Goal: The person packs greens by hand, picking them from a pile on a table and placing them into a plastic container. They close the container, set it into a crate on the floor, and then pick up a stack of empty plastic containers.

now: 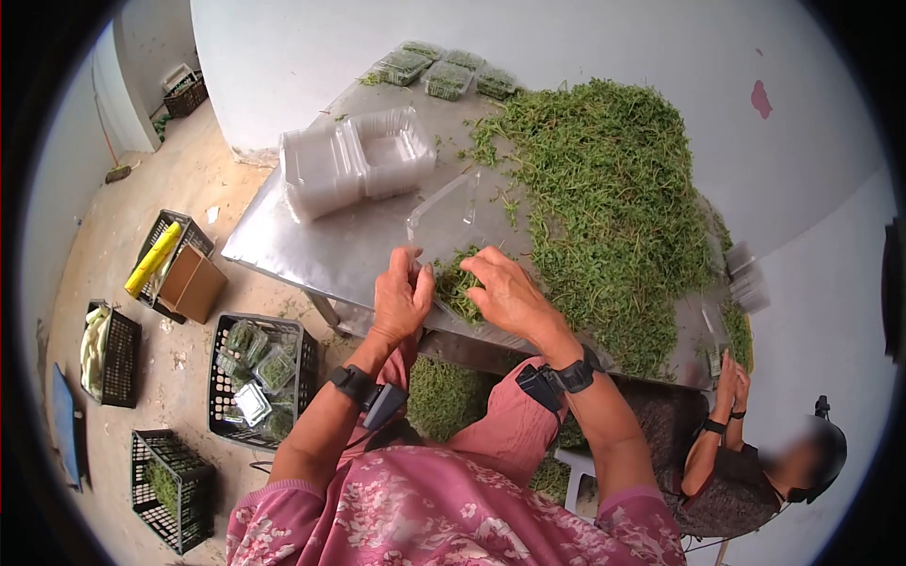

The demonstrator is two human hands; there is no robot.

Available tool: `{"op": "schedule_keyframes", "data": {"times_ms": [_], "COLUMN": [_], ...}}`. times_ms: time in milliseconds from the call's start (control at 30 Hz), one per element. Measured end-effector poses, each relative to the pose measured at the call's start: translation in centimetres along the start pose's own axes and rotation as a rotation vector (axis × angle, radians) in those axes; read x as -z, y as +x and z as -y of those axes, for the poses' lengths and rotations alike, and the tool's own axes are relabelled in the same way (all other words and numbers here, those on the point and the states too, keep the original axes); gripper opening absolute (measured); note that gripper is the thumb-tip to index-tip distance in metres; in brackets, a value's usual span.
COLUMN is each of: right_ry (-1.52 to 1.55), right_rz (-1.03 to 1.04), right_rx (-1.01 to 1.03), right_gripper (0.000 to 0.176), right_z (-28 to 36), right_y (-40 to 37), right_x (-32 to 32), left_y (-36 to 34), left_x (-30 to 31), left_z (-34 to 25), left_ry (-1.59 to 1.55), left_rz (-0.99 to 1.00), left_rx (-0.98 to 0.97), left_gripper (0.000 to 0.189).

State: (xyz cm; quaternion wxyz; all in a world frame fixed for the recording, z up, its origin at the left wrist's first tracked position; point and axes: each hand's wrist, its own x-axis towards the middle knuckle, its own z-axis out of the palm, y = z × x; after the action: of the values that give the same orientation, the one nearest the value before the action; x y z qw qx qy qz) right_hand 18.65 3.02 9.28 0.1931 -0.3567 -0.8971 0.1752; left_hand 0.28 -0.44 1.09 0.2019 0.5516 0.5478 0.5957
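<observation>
My left hand [403,291] is at the near edge of the metal table [274,241], fingers curled against the left side of an open clear plastic box [448,212]. Green stems [457,281] lie in the box's near half, between my hands. My right hand [510,294] rests over the right side of these greens, its fingers bent; what is under the fingertips is hidden. A large heap of greens [613,208] covers the table's right side. Stacked empty clear boxes [326,168] stand at the back left of my hands.
Filled boxes [446,79] sit at the table's far edge. On the floor at left are black crates [307,363], one with packed boxes, and a cardboard box [192,283]. A co-worker [746,481] sits at right, hands near the heap. More greens [444,396] lie below the table.
</observation>
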Motion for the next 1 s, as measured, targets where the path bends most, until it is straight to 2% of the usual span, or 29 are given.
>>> {"op": "schedule_keyframes", "data": {"times_ms": [133,233,333,433,533,733,1000], "right_ry": [-0.139,-0.085,0.056,0.013,-0.072,-0.301,-0.206], "right_rz": [0.157,0.191,0.081,-0.031,0.005,0.062,-0.208], "right_rx": [0.061,0.061,0.108,0.108,-0.018,-0.142,-0.128], "right_gripper": [0.032,0.027,0.026,0.027,0.03,0.027,0.018], "right_z": [-0.1,0.1,-0.2,0.4,0.8,0.7,-1.5], "right_y": [0.6,0.6,0.0,-0.7,-1.2,-1.1,-0.4], "right_x": [-2.2,-1.5,-1.1,0.2,1.1,0.5,-1.0], "left_y": [0.0,0.0,0.1,-0.1,0.0,0.1,0.0], "left_x": [-0.1,0.0,0.0,0.0,0.0,0.0,-0.1], "left_z": [0.1,0.0,-0.2,-0.2,-0.2,-0.1,0.0], "left_ry": [-0.01,0.0,0.002,0.01,0.02,0.031,0.028], "left_rz": [0.007,0.004,0.006,0.002,0.012,0.001,-0.003], "left_rx": [0.005,-0.003,-0.004,-0.012,-0.013,-0.02,-0.032], "left_gripper": [0.024,0.024,0.024,0.025,0.025,0.025,0.025]}}
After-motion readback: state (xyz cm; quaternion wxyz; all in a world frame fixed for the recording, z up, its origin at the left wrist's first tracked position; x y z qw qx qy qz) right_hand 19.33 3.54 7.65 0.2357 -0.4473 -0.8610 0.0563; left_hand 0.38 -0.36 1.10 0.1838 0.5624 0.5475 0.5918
